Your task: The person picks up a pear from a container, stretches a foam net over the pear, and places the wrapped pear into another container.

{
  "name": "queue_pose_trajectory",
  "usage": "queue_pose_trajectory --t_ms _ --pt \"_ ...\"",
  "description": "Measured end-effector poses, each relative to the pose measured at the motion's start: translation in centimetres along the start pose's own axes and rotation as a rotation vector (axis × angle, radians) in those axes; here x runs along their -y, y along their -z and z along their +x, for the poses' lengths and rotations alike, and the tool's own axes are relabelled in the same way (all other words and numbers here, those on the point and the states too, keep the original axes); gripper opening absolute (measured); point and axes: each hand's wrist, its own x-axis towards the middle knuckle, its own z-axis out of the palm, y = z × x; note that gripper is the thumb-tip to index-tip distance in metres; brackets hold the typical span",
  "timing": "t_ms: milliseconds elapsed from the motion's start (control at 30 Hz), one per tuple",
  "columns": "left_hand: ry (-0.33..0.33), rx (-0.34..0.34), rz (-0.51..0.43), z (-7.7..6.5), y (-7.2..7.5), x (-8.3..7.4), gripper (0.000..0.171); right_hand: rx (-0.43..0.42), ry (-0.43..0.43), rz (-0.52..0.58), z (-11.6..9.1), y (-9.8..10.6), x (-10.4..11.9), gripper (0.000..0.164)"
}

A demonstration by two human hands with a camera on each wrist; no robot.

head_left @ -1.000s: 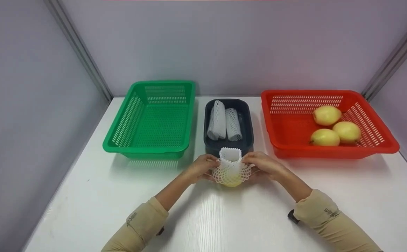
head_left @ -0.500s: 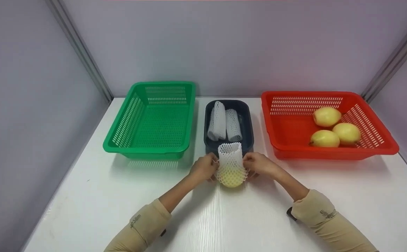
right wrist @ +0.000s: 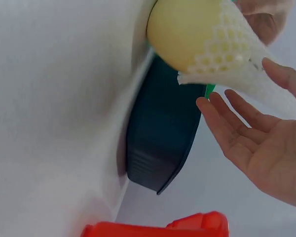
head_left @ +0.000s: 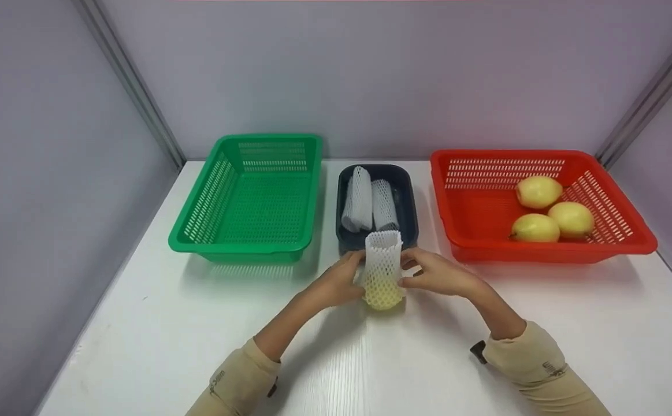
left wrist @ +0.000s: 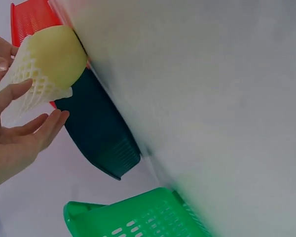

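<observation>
A round yellow pear (left wrist: 64,54) stands on the table, its lower part bare. Over its upper part sits a white foam net sleeve (head_left: 383,260), whose loose open end rises above the fruit. My left hand (head_left: 338,283) is at the sleeve's left side; in the left wrist view its thumb touches the mesh and the other fingers extend beside it. Opposite, my right hand (head_left: 437,274) has its fingers spread and loosely bent, thumb at the mesh in the right wrist view. Neither hand is curled round the pear.
Right behind the hands is a dark blue bin (head_left: 409,222) with several white net sleeves (head_left: 362,199). A green basket (head_left: 243,248) stands at the back left. Three yellow pears (head_left: 539,192) lie in the red basket (head_left: 544,251) at the right.
The net's flared lower edge has come down around the pear, and its top stands taller. Both hands have gone from pinching the net's edge to loosened fingers at its sides.
</observation>
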Motion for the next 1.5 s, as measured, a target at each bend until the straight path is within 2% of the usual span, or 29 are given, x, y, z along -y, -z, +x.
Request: queue_pose_trajectory --t_ms 167,267,433,567,867,1200,1367,1500 --pt "-0.054 0.026 -0.172 0.1 0.1 -0.3 0.065 -0.058 0.001 -0.003 0.2 -1.1 0.3 0.048" --pt "-0.061 0.026 -0.211 0.2 -0.1 -0.4 0.061 -0.101 0.002 -0.022 0.4 -1.6 0.3 0.044" --pt "-0.024 0.001 -0.150 0.3 -0.6 -0.4 0.049 -0.128 0.014 -0.060 0.5 -2.0 0.3 0.040" --pt "-0.008 -0.011 -0.081 0.3 -0.8 -0.3 0.047 -0.124 0.039 -0.088 0.5 -2.1 0.3 0.038" --pt "-0.007 -0.007 0.006 0.5 -1.1 -0.3 0.053 -0.082 0.055 -0.110 0.4 -2.2 0.0 0.038" --pt "-0.030 0.041 0.093 0.3 -1.3 -0.1 0.063 -0.045 0.136 -0.183 0.1 -2.8 -1.0 0.037" --pt "-0.045 0.072 0.079 0.3 -1.1 -0.1 0.066 -0.016 0.138 -0.187 0.0 -2.7 -1.1 0.043" --pt "-0.051 0.073 0.060 0.4 -0.8 -0.1 0.067 -0.017 0.102 -0.157 0.0 -2.3 -0.6 0.043"
